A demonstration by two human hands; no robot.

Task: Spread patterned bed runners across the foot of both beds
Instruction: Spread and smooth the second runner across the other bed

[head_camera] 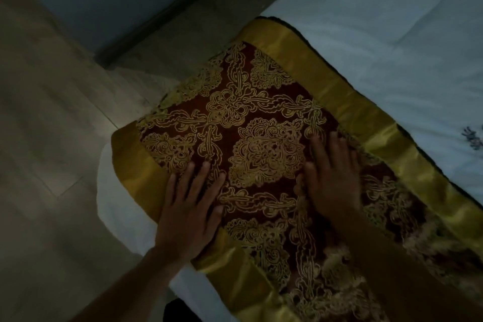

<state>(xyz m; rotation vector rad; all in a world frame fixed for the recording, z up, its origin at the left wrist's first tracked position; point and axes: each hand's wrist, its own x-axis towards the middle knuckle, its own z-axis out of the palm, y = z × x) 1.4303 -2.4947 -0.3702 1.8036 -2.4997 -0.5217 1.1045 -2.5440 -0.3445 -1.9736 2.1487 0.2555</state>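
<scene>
A dark red bed runner (pixel 251 112) with gold scrollwork and a wide gold satin border lies across the corner of a bed with white bedding (pixel 392 34). Its end drapes over the bed's edge toward the floor. My left hand (pixel 189 206) rests flat on the runner near its lower gold border, fingers spread. My right hand (pixel 332 178) lies flat on the patterned middle, fingers apart and pointing up the frame. Neither hand grips the fabric. Only this one bed is in view.
Light tiled floor (pixel 47 138) fills the left side. A grey wall with a dark skirting board (pixel 156 18) runs behind the bed corner. A small dark embroidered mark (pixel 473 138) shows on the white bedding at the right edge. The room is dim.
</scene>
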